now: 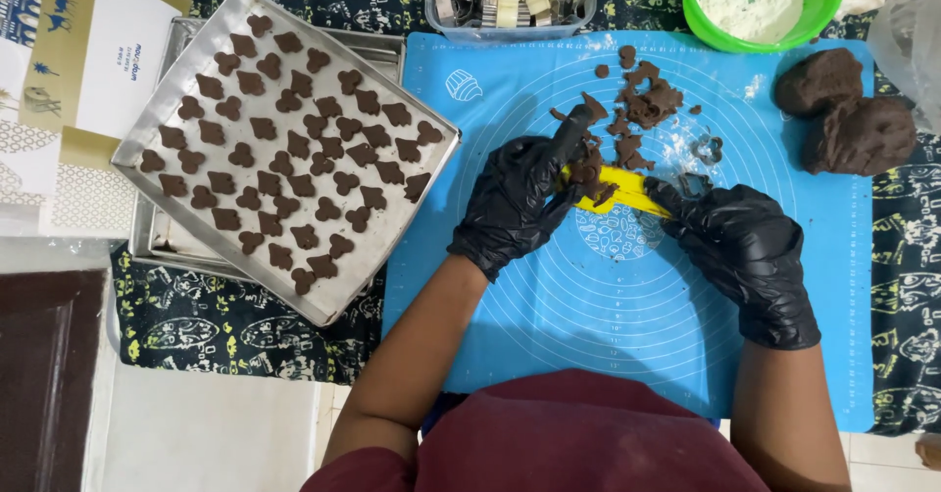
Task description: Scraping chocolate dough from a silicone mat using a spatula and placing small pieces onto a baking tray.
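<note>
Left hand [520,203]: centre frame, fingers pinching dough scraps [588,171] off scraper
Right hand [745,247]: fingers curled, gripping yellow scraper [627,190]
Dough: likely soft, sticky, crumbly; lift gently underneath

Bright, even light from overhead, no harsh glare. Soft shadows under the baking tray [147,154] edge & below both gloved hands on the blue mat [588,325]. Focus sharp mid-pic; slight softness twd corners, esp. bottom left.
</note>
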